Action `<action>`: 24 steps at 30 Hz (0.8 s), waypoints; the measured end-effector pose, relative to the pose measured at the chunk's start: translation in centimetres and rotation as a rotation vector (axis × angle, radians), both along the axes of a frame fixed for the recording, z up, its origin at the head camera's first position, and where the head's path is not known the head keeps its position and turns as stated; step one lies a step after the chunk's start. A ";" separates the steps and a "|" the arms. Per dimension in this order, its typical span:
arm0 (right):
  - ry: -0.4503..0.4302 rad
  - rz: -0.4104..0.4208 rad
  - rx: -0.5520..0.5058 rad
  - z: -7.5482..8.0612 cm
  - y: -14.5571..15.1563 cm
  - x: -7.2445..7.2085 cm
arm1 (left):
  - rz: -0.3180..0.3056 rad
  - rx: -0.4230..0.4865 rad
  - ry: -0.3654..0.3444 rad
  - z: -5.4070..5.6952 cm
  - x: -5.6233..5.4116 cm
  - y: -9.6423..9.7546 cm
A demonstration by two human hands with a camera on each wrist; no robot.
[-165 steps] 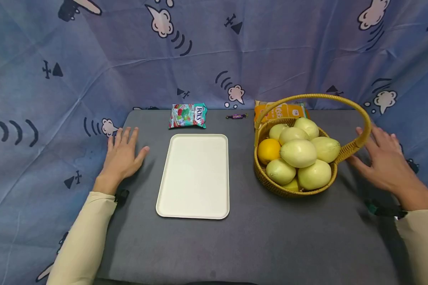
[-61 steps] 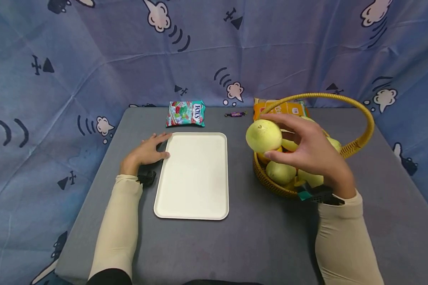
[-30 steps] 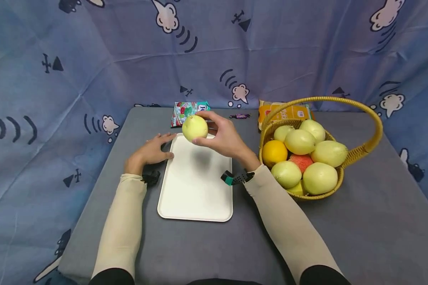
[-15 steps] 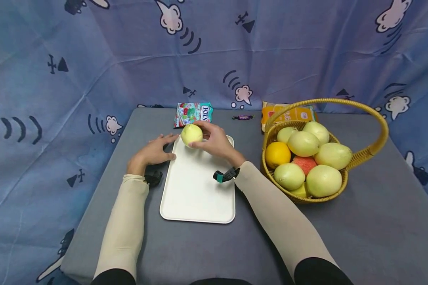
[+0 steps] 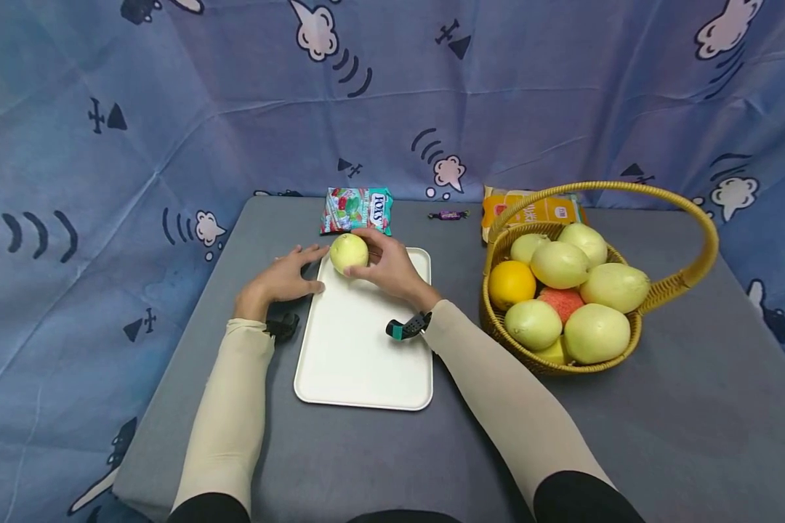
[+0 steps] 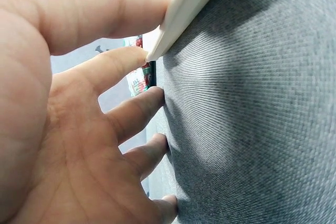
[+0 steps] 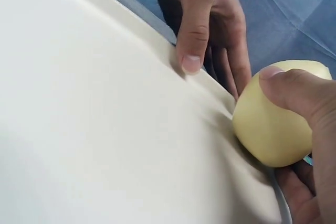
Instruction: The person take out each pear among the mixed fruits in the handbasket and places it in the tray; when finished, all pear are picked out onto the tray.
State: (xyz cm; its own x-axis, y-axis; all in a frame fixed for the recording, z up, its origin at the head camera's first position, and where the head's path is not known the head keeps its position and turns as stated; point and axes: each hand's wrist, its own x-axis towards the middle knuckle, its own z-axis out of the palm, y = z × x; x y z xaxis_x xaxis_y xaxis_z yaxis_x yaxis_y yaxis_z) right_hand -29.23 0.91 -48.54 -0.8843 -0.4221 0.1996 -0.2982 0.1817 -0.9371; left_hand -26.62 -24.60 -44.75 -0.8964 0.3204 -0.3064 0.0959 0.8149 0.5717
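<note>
A white rectangular tray point(image 5: 365, 349) lies on the grey table. At its far left corner, my right hand point(image 5: 392, 267) holds a round, pale yellow-green fruit point(image 5: 349, 252) between thumb and fingers. In the right wrist view, the fruit point(image 7: 273, 121) is right at the tray's corner; I cannot tell whether it bears on the tray. My left hand point(image 5: 281, 280) is at the tray's left edge with fingers spread. The left wrist view has its thumb and index fingertip against the tray's rim point(image 6: 181, 17), the other fingertips on the table cloth.
Right of the tray stands a yellow wicker basket point(image 5: 490, 323) with a tall handle, holding several pale fruits, an orange point(image 5: 512, 283) and a red fruit point(image 5: 562, 302). Behind lie a green candy bag point(image 5: 356, 210), a purple-wrapped sweet point(image 5: 448, 215) and an orange packet point(image 5: 536, 209).
My right hand took the pale fruit from the basket, carried it left over the tray, and lowered it to the far left corner. My left hand moved in to the tray's edge.
</note>
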 end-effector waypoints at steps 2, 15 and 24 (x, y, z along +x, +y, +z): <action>0.011 -0.004 0.004 0.0 0.1 0.1 | -0.005 -0.001 0.001 0.0 0.0 0.1; 0.048 -0.056 0.117 0.7 1.3 1.2 | 0.008 -0.017 -0.015 -0.1 0.0 0.2; 0.068 -0.038 0.037 3.0 3.2 3.8 | 0.018 -0.016 -0.021 0.4 0.3 0.3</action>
